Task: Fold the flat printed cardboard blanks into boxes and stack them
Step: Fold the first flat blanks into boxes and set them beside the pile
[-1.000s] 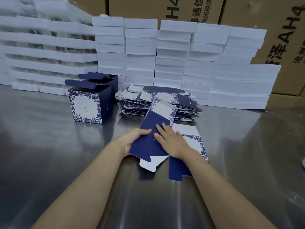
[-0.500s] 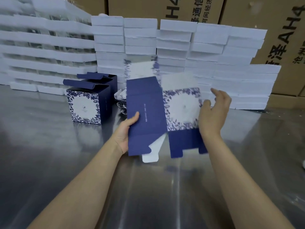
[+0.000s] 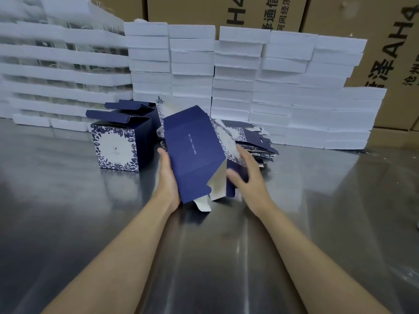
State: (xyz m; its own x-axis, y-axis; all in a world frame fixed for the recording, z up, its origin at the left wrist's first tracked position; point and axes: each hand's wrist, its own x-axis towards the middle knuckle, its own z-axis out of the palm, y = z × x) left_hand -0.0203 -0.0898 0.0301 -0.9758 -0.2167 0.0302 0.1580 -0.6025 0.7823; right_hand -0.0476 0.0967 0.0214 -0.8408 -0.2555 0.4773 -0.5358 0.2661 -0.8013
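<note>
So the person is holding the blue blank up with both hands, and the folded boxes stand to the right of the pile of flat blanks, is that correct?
Not quite: in the head view the folded boxes stand to the left of the pile of flat blanks, not the right. The rest holds: the left hand and right hand hold the blue blank up.

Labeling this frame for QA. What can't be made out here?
Head view only:
- Small white print on the held blank: too small to read.
- Right hand: motion-blurred, finger placement on the blank unclear.
- Left hand: fingers hidden behind the blank.
- Pile of flat blanks: partly hidden by the blank and right hand, count unknown.
- Second folded box: mostly hidden behind the front box.
- Brown cartons: text cut off by the frame edge.
</note>
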